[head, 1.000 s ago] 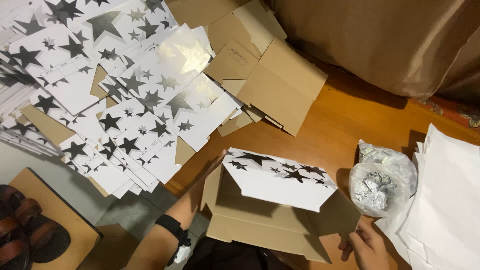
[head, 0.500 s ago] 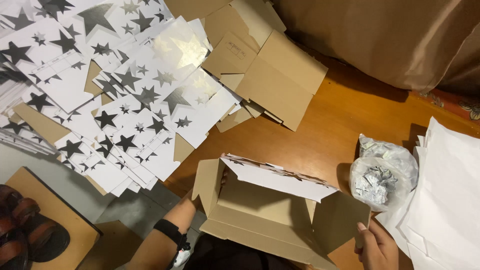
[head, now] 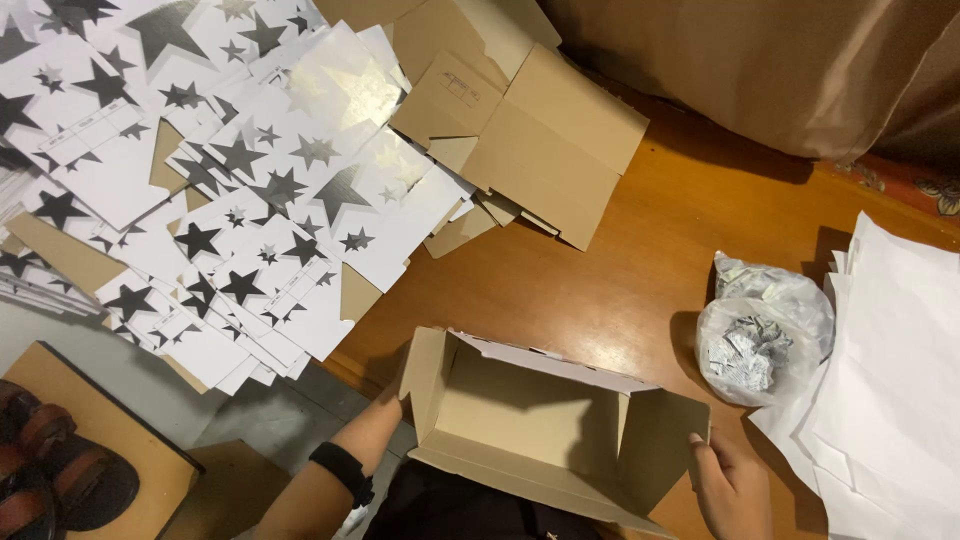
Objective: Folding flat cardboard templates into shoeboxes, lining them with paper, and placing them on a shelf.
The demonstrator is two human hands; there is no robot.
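- Centrally, at the near edge: an open cardboard box [head: 540, 425], plain brown inside, its far wall edged by a thin white panel; side flaps stand up at left and right.
- Left hand [head: 390, 405]: against the box's left flap from outside; fingers hidden behind the cardboard, so their closure cannot be told. A black wristband [head: 343, 472] sits on the forearm.
- Right hand [head: 730, 485]: fingers curled loosely over the right flap's edge, touching it.
- Wooden table [head: 620, 270]: bare surface lies just beyond the box.
- Right of the box: a clear bag of crumpled silver foil [head: 760, 335], then stacked white sheets [head: 890, 380].
- Far left: flattened white star-printed cartons [head: 240, 190] and brown cardboard blanks [head: 530, 130].
- Near left: sandals [head: 60, 470] on a board.
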